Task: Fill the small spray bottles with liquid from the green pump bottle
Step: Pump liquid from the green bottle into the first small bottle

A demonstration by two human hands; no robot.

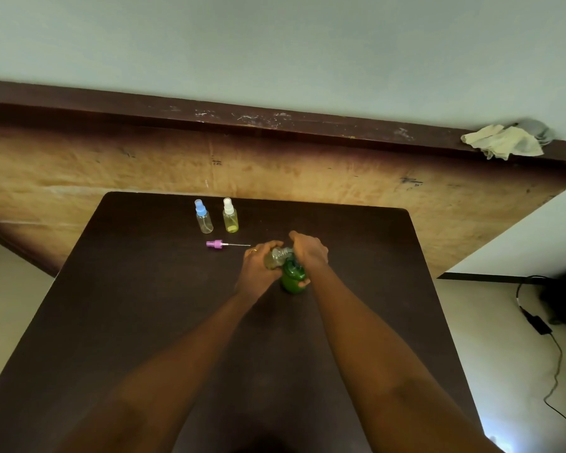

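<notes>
Green pump bottle (293, 278): stands upright on the dark table (138, 305), just right of the frame's centre; its pump top is covered by a hand
Right hand (308, 251): lies over the pump head, fingers curved down round it and gripping; the nozzle itself is mostly hidden
Open small bottle (275, 258): clear, capless, tilted with its neck towards the pump head; touches the green pump bottle's upper left; looks faintly yellowish inside, though the level cannot be told
Left hand (258, 268): fingers wrapped round the open small bottle, holding it off the table; a ring shows on one finger
Pink spray head (217, 244): lies flat on the table just left of the hands, its thin dip tube pointing right
White-capped spray bottle (230, 216): upright near the table's far edge, above the centre; holds yellowish liquid
Blue-capped spray bottle (204, 217): upright just left of the white-capped one, apart from it; looks clear
Cloth (504, 142): crumpled, pale, on the dark ledge at the upper right
Cable and adapter (540, 325): on the pale floor at the right edge
</notes>
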